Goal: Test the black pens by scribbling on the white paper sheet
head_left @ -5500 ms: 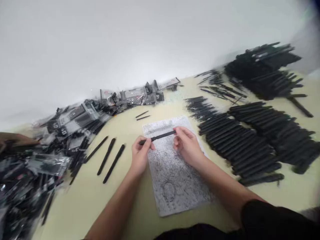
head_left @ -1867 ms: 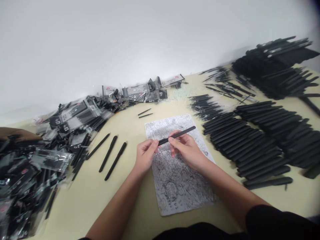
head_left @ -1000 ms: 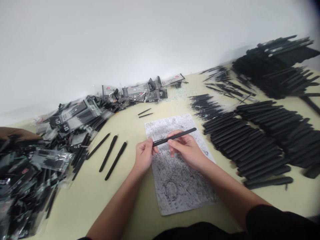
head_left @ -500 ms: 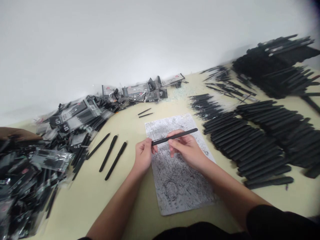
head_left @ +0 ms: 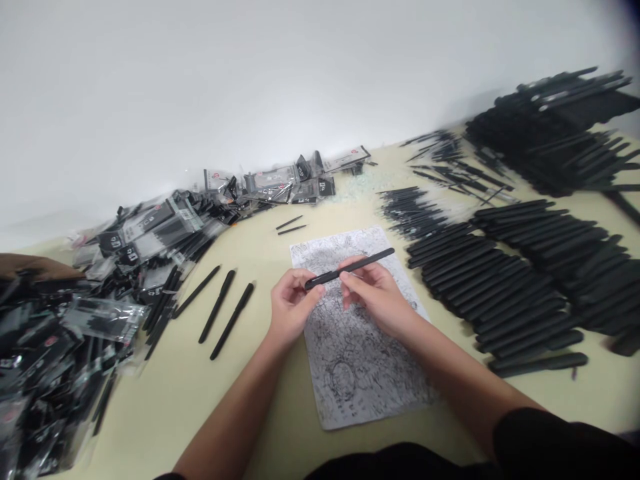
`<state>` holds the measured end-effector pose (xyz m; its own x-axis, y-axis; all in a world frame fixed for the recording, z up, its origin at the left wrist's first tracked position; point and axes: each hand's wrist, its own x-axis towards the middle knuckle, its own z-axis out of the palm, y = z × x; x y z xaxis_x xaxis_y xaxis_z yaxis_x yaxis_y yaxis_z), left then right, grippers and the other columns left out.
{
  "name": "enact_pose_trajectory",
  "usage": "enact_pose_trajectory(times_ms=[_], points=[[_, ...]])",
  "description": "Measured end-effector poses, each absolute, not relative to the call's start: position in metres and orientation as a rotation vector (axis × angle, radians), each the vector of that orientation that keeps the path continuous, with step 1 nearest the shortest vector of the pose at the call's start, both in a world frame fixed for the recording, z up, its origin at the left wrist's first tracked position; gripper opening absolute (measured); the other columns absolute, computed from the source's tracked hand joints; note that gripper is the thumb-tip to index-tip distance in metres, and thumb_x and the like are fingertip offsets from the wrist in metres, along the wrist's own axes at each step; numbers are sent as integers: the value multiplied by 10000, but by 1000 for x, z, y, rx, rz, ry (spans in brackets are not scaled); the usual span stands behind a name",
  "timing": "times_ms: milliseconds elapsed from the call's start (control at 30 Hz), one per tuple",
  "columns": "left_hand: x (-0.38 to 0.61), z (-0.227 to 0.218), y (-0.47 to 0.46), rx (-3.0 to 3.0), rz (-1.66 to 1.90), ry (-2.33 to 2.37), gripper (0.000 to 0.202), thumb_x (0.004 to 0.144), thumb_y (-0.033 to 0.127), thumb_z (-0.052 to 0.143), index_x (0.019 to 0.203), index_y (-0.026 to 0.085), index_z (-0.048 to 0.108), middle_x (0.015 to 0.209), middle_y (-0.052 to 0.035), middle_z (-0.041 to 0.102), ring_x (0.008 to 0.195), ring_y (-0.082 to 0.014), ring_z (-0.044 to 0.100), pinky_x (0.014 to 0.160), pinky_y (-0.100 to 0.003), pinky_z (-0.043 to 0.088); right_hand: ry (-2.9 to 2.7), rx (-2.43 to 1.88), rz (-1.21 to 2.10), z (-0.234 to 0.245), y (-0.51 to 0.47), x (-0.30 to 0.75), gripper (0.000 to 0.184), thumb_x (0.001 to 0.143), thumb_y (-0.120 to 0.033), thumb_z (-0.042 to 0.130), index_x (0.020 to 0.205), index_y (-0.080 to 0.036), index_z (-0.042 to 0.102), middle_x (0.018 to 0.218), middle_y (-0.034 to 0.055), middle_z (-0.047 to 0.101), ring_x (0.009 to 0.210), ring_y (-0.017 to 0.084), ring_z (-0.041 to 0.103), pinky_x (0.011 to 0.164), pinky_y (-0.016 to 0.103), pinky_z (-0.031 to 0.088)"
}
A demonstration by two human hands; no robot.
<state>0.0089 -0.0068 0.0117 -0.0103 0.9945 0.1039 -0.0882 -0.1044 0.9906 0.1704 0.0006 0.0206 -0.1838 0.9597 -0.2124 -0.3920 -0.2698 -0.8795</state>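
Observation:
A black pen point(head_left: 350, 267) is held level above a scribbled sheet of paper point(head_left: 355, 347) in the middle of the table. My right hand point(head_left: 375, 297) pinches the pen's barrel near its middle. My left hand point(head_left: 290, 303) is curled beside the pen's left end, its fingertips at the tip. Three loose black pens point(head_left: 220, 310) lie on the table to the left of my left hand.
Rows of black pens point(head_left: 505, 280) fill the right side, with a higher stack point(head_left: 550, 133) at the far right. Packaged pens in clear bags point(head_left: 100, 280) are heaped on the left. Two thin refills point(head_left: 289, 227) lie beyond the paper. Another person's hand point(head_left: 30, 267) shows at the left edge.
The pen's left end has come back to my left hand's fingertips after being drawn rightward by my right hand. Both hands stay over the paper.

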Motion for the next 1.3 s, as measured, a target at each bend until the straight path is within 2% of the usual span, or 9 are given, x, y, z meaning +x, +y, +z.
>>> enact_pose_trajectory(times_ms=[300, 467, 700, 867, 1067, 1300], points=[[8, 11, -6, 1160, 1262, 1195, 349, 722, 482, 742, 747, 169, 588, 532, 34, 548, 495, -94, 492, 522, -222, 393, -823, -1024, 1628, 21, 0, 169, 284, 693, -390, 783, 872, -218, 646, 646, -46, 545, 529, 81, 493, 471, 229, 482], [6, 8, -6, 1213, 1248, 1216, 377, 780, 512, 679, 670, 176, 546, 520, 25, 548, 501, -97, 492, 549, -228, 397, -825, -1040, 1611, 21, 0, 170, 287, 685, -389, 791, 866, -213, 655, 629, -52, 540, 524, 79, 499, 475, 224, 475], [6, 7, -8, 1212, 1229, 1201, 441, 814, 541, 634, 597, 184, 490, 500, 27, 508, 499, -101, 462, 552, -243, 373, -825, -1023, 1588, 20, 0, 169, 260, 688, -376, 792, 852, -217, 668, 604, -56, 536, 514, 77, 497, 483, 224, 467], [7, 9, -7, 1180, 1218, 1208, 498, 786, 603, 633, 559, 186, 483, 472, 26, 492, 481, -102, 453, 539, -250, 366, -848, -1014, 1580, 20, 0, 168, 257, 687, -382, 790, 842, -218, 666, 578, -58, 535, 508, 80, 498, 485, 221, 465], [9, 7, -2, 1007, 1304, 1227, 567, 773, 676, 590, 517, 200, 420, 409, 47, 396, 448, -105, 454, 517, -254, 365, -762, -988, 1543, 23, 3, 172, 293, 664, -392, 807, 859, -233, 657, 628, -65, 523, 504, 69, 489, 480, 218, 465], [9, 7, -1, 943, 1341, 1216, 564, 763, 666, 614, 535, 202, 388, 407, 63, 363, 436, -97, 455, 501, -245, 360, -698, -1001, 1543, 25, 5, 173, 314, 656, -393, 812, 863, -235, 636, 658, -59, 531, 513, 71, 478, 473, 226, 457]])
